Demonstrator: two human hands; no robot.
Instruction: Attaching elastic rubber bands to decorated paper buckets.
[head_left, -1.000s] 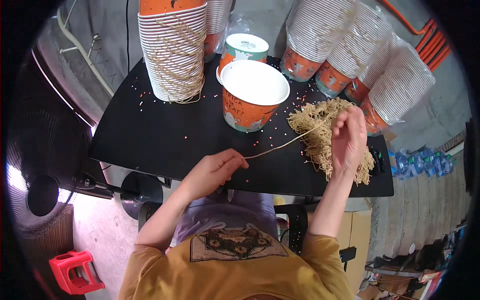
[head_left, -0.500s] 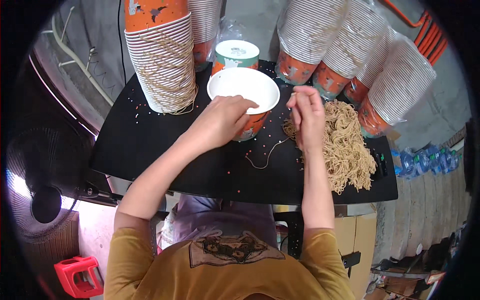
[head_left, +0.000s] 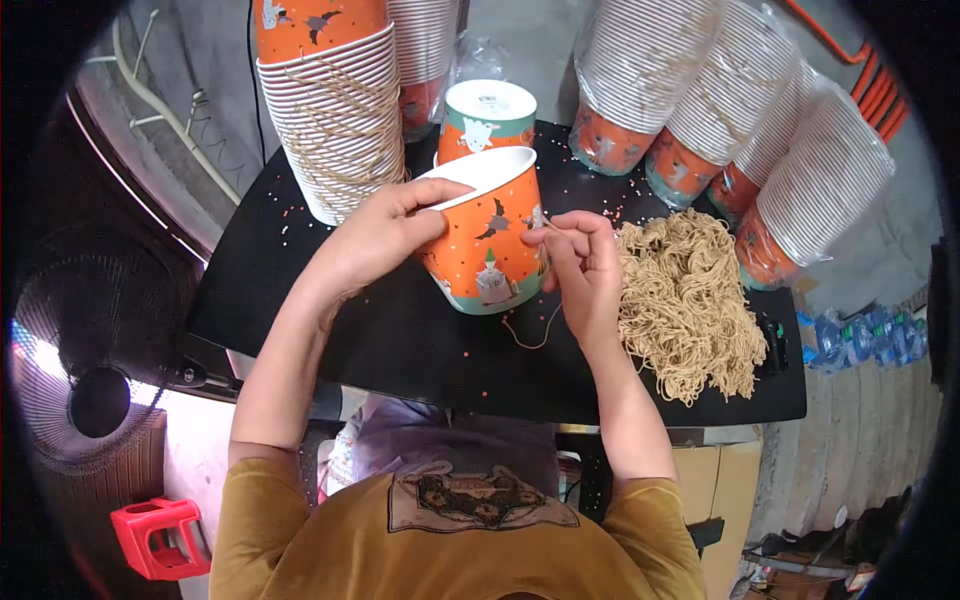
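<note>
My left hand grips an orange paper bucket by its rim, fingers inside and thumb on the outer wall. The bucket is tilted, its printed side turned up and its white opening facing away. At its right side, my right hand pinches a thin tan cord near the rim. The cord's lower length curls on the black table under that hand. Whether the cord's tip touches the bucket wall is hard to make out. To the right of my right hand lies a large heap of tan cords.
A tall stack of buckets with cord loops stands back left. Behind the held bucket is an upside-down bucket. Plastic-wrapped stacks line the back right. Small bits dot the black table; a fan is left, a red stool below.
The bucket has been lifted and tipped so its printed side shows. My right hand has come left and down from beside the cord heap to the bucket's right side.
</note>
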